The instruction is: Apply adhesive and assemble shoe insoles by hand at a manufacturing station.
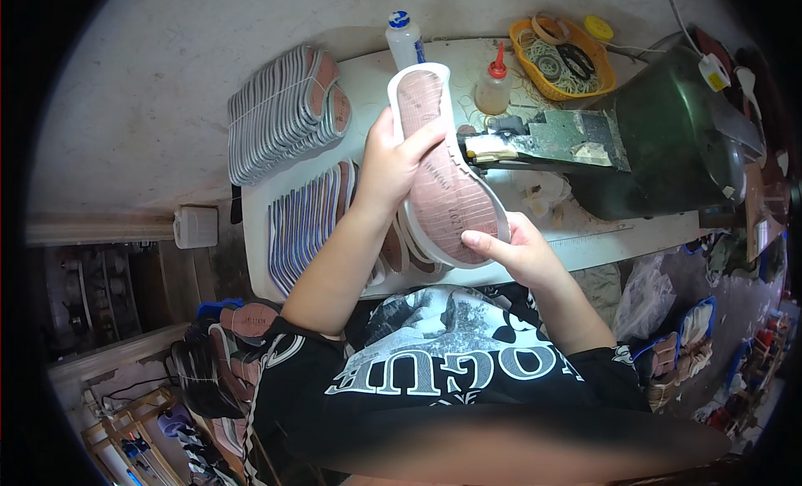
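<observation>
Both my hands hold a shoe insole (pixel 434 164) with a pinkish-brown face and a white rim, tilted up above the table. My left hand (pixel 398 164) grips its left edge near the narrow waist, thumb lying across the face. At the lower right of the wide end, my right hand (pixel 522 252) pinches the rim with its thumb on top. Small notches show along the insole's right edge, beside the head of a green machine (pixel 576 139). Whether the two touch I cannot tell. More insoles lie partly hidden beneath the held one.
A tied stack of insoles (pixel 280 110) stands at the back left, with a fanned row of insoles (pixel 313 223) before it. Behind are a white bottle (pixel 406 43), a red-tipped glue bottle (pixel 494 89) and a yellow basket (pixel 568 89). Bundled soles (pixel 217 352) sit lower left.
</observation>
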`<state>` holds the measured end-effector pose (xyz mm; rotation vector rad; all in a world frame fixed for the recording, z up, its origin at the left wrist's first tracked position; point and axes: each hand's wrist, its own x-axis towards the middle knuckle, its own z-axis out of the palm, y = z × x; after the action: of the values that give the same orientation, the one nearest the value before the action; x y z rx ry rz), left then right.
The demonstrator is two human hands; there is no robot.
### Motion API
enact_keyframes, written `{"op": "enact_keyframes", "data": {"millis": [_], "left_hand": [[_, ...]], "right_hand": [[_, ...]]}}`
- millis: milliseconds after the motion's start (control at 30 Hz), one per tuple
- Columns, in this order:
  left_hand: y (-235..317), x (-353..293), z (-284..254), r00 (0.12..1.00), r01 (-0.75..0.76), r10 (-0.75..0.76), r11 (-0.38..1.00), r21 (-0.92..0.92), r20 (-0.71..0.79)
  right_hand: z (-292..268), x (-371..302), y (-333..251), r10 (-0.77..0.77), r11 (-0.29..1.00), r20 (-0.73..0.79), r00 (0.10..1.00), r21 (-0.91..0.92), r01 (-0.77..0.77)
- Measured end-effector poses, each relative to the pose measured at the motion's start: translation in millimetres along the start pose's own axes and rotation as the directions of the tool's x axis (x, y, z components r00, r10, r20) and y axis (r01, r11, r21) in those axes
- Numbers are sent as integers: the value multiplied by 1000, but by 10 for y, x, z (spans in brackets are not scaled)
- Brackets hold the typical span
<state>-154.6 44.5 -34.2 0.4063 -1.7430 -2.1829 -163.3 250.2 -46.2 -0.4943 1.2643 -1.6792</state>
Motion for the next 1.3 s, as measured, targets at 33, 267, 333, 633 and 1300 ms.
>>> {"op": "enact_keyframes", "data": {"millis": [33,267,333,633,1300], "left_hand": [[-68,86,19,1000,-3,3,998,59,-6],[-417,534,107,994,-109,103,930,350,34],[-425,564,138,996,-94,88,932,350,35],[-420,738,77,991,72,-113,908,413,76],[453,1164,36,468,-371,-583,553,746,664]], "right_hand": [[6,-11,38,1,1000,-3,1000,1,-1],[-30,-32,54,-14,968,-224,975,242,69],[-15,-41,52,-13,966,-240,971,247,73],[124,18,-54,85,939,-279,957,344,17],[195,401,-154,-11,908,-321,947,394,144]]}}
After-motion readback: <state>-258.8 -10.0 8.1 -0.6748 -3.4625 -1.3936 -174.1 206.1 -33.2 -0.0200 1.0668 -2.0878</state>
